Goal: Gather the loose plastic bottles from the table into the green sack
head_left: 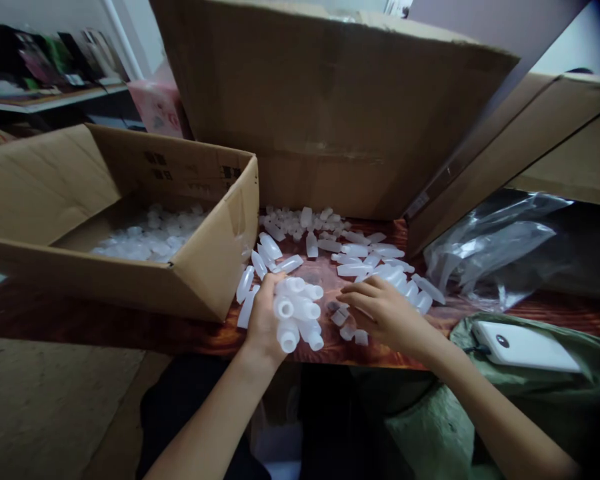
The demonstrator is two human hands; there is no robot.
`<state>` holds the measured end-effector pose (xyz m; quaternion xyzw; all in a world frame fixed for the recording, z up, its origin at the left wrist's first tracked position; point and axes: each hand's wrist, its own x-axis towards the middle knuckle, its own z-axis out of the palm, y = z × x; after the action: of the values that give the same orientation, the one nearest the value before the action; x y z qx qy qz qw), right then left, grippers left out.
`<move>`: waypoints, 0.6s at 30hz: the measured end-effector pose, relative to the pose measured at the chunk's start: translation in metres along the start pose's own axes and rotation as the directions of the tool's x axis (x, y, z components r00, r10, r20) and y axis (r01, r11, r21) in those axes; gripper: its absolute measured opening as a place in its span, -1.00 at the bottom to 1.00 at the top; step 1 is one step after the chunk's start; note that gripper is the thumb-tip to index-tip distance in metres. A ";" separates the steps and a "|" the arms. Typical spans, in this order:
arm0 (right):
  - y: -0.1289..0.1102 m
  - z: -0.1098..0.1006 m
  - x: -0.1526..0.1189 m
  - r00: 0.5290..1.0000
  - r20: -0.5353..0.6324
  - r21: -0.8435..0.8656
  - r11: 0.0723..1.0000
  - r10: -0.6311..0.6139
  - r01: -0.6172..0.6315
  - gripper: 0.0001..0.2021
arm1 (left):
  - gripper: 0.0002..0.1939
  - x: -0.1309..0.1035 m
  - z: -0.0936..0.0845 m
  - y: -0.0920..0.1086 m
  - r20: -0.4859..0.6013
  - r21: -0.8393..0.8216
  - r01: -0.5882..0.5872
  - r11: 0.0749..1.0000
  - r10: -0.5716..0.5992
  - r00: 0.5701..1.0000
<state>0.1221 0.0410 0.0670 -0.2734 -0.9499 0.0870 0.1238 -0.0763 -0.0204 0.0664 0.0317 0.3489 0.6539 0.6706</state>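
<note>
My left hand (264,325) is wrapped round a bundle of several white translucent tubes (299,312), their open ends facing me. To its right, my right hand (383,308) reaches over the table with fingers bent and apart. Several small clear caps (347,323) lie under and beside its fingers, and nothing shows in its grasp. Loose white tubes (354,270) are spread on the table beyond my right hand. A few more tubes (270,245) lie beyond and left of my left hand. Farther back sits a pile of small white caps (300,221).
An open cardboard box (200,283) at the left holds more white pieces. A large carton (305,113) stands behind the table (195,340). Clear plastic (500,250) hangs at the right, above a white phone-like device (527,347) on green cloth (443,423).
</note>
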 end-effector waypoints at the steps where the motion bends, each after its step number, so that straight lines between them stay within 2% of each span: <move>1: 0.005 0.003 -0.002 0.997 0.081 -0.040 0.999 -0.007 0.010 -0.74 | -0.79 0.001 -0.001 0.000 0.009 0.007 -0.002 1.000 0.002 1.000; 3: 0.011 0.009 -0.004 0.989 0.145 -0.091 0.996 0.011 0.003 -0.77 | -0.79 0.002 -0.002 -0.001 -0.001 0.020 -0.006 1.000 0.006 1.000; 5: 0.012 0.013 -0.005 0.992 0.127 -0.109 0.994 0.023 -0.010 -0.81 | -0.79 0.004 -0.003 -0.002 -0.013 0.026 -0.008 1.000 0.008 1.000; 8: 0.006 0.010 -0.005 0.998 -0.049 -0.024 0.999 0.041 -0.042 -0.83 | -0.78 0.005 -0.003 -0.003 -0.020 0.028 -0.003 1.000 0.004 1.000; 10: -0.003 0.001 -0.004 0.977 -0.201 0.113 0.992 0.074 -0.052 -0.80 | -0.78 0.006 -0.002 -0.004 -0.035 0.037 0.001 0.999 0.000 0.999; 12: -0.017 -0.010 -0.002 0.955 -0.284 0.225 0.974 0.086 -0.021 -0.76 | -0.79 0.005 -0.001 -0.005 -0.068 0.054 0.002 0.999 0.002 0.998; 15: -0.035 -0.021 0.005 0.958 -0.288 0.254 0.965 0.008 0.069 -0.75 | -0.79 0.005 0.002 -0.009 -0.074 0.046 0.002 0.999 0.001 0.997; 18: -0.044 -0.022 0.012 0.966 -0.252 0.215 0.969 -0.062 0.119 -0.76 | -0.77 0.003 0.004 -0.012 -0.038 -0.017 0.024 1.000 -0.025 0.999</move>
<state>0.0967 0.0128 0.1009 -0.2221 -0.9227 0.1555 0.2739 -0.0640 -0.0178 0.0624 0.0094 0.3564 0.6489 0.6721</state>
